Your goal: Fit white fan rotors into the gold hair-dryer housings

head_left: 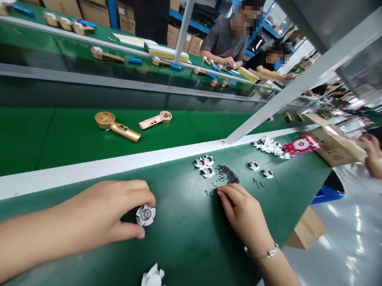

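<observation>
My left hand (109, 213) rests on the green bench and pinches a small white fan impeller (145, 215) between thumb and fingers. My right hand (243, 213) lies flat-ish on the bench with its fingertips at the near edge of a pile of tiny black pieces (227, 174); whether it holds one is hidden. A silver bracelet sits on that wrist. Three white impellers (204, 165) lie just left of the black pile. Another white impeller (152, 282) lies near the bottom edge.
Gold handheld fan bodies (117, 127) (155, 120) lie on the green conveyor belt (64, 139) beyond a white rail. More impellers (270, 146), a pink packet (301, 145) and a cardboard box (335, 145) sit to the right. Another person's hand (370, 147) reaches there. People work across the line.
</observation>
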`<state>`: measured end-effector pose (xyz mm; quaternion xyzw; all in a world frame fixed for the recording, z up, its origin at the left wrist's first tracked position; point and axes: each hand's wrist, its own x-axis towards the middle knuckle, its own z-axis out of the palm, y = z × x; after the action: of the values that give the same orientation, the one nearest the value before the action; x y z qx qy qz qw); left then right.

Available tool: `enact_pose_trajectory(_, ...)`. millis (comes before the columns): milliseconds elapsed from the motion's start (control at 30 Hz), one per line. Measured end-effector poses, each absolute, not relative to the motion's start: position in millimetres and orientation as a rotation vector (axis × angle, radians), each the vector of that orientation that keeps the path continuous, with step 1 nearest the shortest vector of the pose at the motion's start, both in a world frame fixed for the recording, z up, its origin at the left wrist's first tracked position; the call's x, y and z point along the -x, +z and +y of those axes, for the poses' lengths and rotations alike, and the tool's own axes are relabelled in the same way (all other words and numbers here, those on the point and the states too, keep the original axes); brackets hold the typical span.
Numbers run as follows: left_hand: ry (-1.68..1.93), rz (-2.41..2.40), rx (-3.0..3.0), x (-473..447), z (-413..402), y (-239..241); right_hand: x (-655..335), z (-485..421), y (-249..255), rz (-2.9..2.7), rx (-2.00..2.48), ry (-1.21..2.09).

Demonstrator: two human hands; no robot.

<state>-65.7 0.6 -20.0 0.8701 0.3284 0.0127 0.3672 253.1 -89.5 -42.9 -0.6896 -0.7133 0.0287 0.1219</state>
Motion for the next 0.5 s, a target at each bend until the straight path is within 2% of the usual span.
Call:
enact_pose_trajectory(200, 0.034, 0.778, -2.257, 67, 7, -17, -254, -77, -42, -2.214, 2.075, 0.022)
enact_pose_trajectory(367, 0.182, 0.750, -2.188, 66, 7, -12, -242, -71, -33, -2.203, 2.061, 0.056)
enact_pose_trajectory(433, 0.197, 0.749, -2.082, 66, 4, -8, -220, -74, -22, -2.160, 1.997, 0.160)
enact_pose_trajectory(500, 0.195, 0.730, -1.968, 67, 2, -4, -190, -79, -9, -2.072, 1.852, 0.416)
